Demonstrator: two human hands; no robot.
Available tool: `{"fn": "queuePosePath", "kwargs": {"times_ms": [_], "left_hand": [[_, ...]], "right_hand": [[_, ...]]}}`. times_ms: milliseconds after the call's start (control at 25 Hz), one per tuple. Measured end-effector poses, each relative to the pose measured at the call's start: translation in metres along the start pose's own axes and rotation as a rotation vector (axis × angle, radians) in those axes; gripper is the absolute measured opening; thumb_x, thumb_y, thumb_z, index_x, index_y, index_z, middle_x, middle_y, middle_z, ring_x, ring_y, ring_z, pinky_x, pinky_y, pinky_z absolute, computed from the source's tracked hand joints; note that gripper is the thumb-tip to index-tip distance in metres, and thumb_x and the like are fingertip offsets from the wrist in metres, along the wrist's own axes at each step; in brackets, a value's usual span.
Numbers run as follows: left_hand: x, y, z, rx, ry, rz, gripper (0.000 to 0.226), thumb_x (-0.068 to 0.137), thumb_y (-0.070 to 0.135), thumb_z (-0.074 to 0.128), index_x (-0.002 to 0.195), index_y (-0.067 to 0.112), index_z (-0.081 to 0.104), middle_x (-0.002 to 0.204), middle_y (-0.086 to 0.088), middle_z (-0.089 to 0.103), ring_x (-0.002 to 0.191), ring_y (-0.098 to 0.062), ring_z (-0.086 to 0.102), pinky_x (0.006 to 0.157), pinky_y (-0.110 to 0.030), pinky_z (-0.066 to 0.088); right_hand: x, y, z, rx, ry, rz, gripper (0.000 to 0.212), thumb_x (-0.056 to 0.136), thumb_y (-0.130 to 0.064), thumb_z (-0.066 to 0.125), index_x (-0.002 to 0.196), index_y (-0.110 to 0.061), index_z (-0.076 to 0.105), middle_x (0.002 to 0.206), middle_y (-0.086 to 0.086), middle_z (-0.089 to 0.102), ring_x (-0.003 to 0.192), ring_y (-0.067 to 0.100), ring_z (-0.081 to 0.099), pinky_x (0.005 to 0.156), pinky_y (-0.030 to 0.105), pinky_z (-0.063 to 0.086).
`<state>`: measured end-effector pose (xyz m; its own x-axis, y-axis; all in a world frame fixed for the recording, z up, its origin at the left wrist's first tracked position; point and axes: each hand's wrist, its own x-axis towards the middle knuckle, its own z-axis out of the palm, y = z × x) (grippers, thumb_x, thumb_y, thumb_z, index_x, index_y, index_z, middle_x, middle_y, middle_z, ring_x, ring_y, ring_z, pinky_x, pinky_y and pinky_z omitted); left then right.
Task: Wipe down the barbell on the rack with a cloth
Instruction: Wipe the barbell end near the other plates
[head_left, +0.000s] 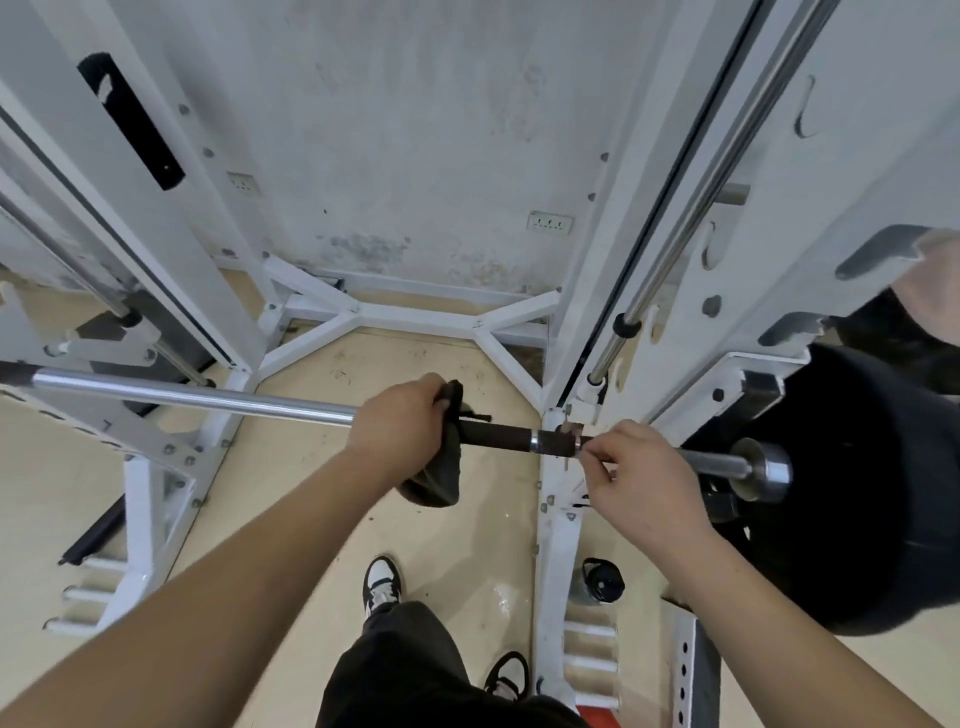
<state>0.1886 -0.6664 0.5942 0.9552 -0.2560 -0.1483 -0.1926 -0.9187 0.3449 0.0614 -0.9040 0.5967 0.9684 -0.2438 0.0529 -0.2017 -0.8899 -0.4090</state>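
A long barbell (197, 399) runs left to right across the white rack (563, 525), chrome on the left and dark brown (498, 435) near the right upright. My left hand (402, 426) wraps a dark cloth (436, 480) around the bar at mid-length; the cloth's loose end hangs below the bar. My right hand (641, 480) grips the bar right by the rack's right upright. Past that hand the bar's sleeve ends in a steel cap (763, 467), beside a large black weight plate (862, 499).
White rack uprights rise on both sides, with a chrome guide rod (691, 208) on the right. A dark water bottle (597, 582) stands on the pale floor by the right rack foot. My shoes (382, 582) and dark trousers are below. A stained white wall is behind.
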Motion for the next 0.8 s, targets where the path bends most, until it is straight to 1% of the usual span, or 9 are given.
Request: {"fn": "queuePosePath", "kwargs": {"times_ms": [80, 160, 200, 280, 360, 480, 600, 720, 800], "left_hand": [[-0.018, 0.038, 0.018, 0.097, 0.050, 0.062, 0.012, 0.098, 0.019, 0.055, 0.110, 0.021, 0.054, 0.097, 0.000, 0.062, 0.081, -0.022, 0.057, 0.071, -0.036, 0.052], [-0.032, 0.071, 0.036, 0.108, 0.028, 0.321, 0.017, 0.099, 0.018, 0.054, 0.114, 0.024, 0.055, 0.106, 0.000, 0.064, 0.091, -0.021, 0.057, 0.071, -0.029, 0.040], [-0.028, 0.072, 0.038, 0.100, -0.015, 0.366, 0.014, 0.102, 0.022, 0.051, 0.115, 0.024, 0.055, 0.107, -0.001, 0.065, 0.094, -0.022, 0.060, 0.071, -0.030, 0.040], [-0.007, 0.071, 0.030, 0.023, -0.077, 0.225, 0.015, 0.106, 0.029, 0.044, 0.114, 0.023, 0.055, 0.100, -0.002, 0.067, 0.089, -0.025, 0.063, 0.071, -0.036, 0.047], [-0.005, 0.082, 0.036, 0.102, -0.054, 0.098, 0.012, 0.104, 0.023, 0.049, 0.114, 0.022, 0.054, 0.096, -0.003, 0.065, 0.083, -0.024, 0.059, 0.070, -0.038, 0.049], [-0.033, 0.144, 0.065, 0.160, -0.020, 0.347, 0.036, 0.090, 0.003, 0.055, 0.121, 0.022, 0.055, 0.111, -0.003, 0.063, 0.096, -0.026, 0.057, 0.071, -0.036, 0.041], [-0.029, 0.186, 0.089, 0.076, -0.116, 0.614, 0.043, 0.089, 0.004, 0.057, 0.129, 0.018, 0.056, 0.122, -0.006, 0.063, 0.107, -0.031, 0.057, 0.078, -0.040, 0.045], [-0.025, 0.182, 0.082, 0.041, -0.173, 0.676, 0.040, 0.089, 0.007, 0.061, 0.127, 0.019, 0.059, 0.124, -0.003, 0.062, 0.107, -0.029, 0.057, 0.080, -0.042, 0.051], [-0.040, 0.155, 0.072, -0.041, -0.125, 0.643, 0.035, 0.089, 0.011, 0.064, 0.122, 0.020, 0.061, 0.117, -0.001, 0.065, 0.103, -0.025, 0.061, 0.077, -0.036, 0.049]], "right_hand": [[-0.015, 0.023, -0.010, -0.052, -0.001, 0.075, 0.011, 0.090, -0.028, 0.070, 0.087, -0.022, 0.078, 0.087, -0.008, 0.063, 0.091, 0.018, 0.061, 0.064, 0.034, 0.054], [-0.025, 0.041, -0.017, -0.092, -0.016, 0.129, 0.011, 0.090, -0.028, 0.070, 0.090, -0.021, 0.078, 0.095, -0.007, 0.066, 0.098, 0.019, 0.061, 0.065, 0.032, 0.053], [-0.028, 0.047, -0.020, -0.109, -0.015, 0.129, 0.010, 0.089, -0.026, 0.071, 0.091, -0.020, 0.079, 0.098, -0.007, 0.066, 0.100, 0.019, 0.061, 0.067, 0.032, 0.052], [-0.036, 0.056, -0.024, -0.177, 0.008, 0.105, 0.012, 0.085, -0.025, 0.075, 0.095, -0.021, 0.079, 0.102, -0.007, 0.067, 0.102, 0.020, 0.061, 0.070, 0.033, 0.052], [-0.040, 0.065, -0.028, -0.205, -0.018, 0.152, 0.024, 0.085, -0.025, 0.073, 0.108, -0.022, 0.076, 0.110, -0.008, 0.065, 0.109, 0.018, 0.059, 0.073, 0.034, 0.054], [-0.043, 0.077, -0.032, -0.160, -0.058, 0.191, 0.033, 0.083, -0.016, 0.068, 0.115, -0.022, 0.075, 0.112, -0.009, 0.065, 0.112, 0.018, 0.058, 0.072, 0.033, 0.054], [-0.035, 0.077, -0.037, -0.151, -0.064, 0.218, 0.031, 0.079, -0.013, 0.065, 0.106, -0.024, 0.077, 0.105, -0.010, 0.067, 0.106, 0.020, 0.061, 0.066, 0.030, 0.050], [-0.032, 0.072, -0.041, -0.185, -0.093, 0.231, 0.022, 0.083, -0.024, 0.062, 0.100, -0.029, 0.075, 0.104, -0.011, 0.063, 0.105, 0.018, 0.060, 0.066, 0.030, 0.051], [-0.031, 0.066, -0.041, -0.217, -0.102, 0.226, 0.019, 0.089, -0.030, 0.061, 0.104, -0.029, 0.073, 0.109, -0.010, 0.063, 0.108, 0.018, 0.059, 0.070, 0.031, 0.050]]}}
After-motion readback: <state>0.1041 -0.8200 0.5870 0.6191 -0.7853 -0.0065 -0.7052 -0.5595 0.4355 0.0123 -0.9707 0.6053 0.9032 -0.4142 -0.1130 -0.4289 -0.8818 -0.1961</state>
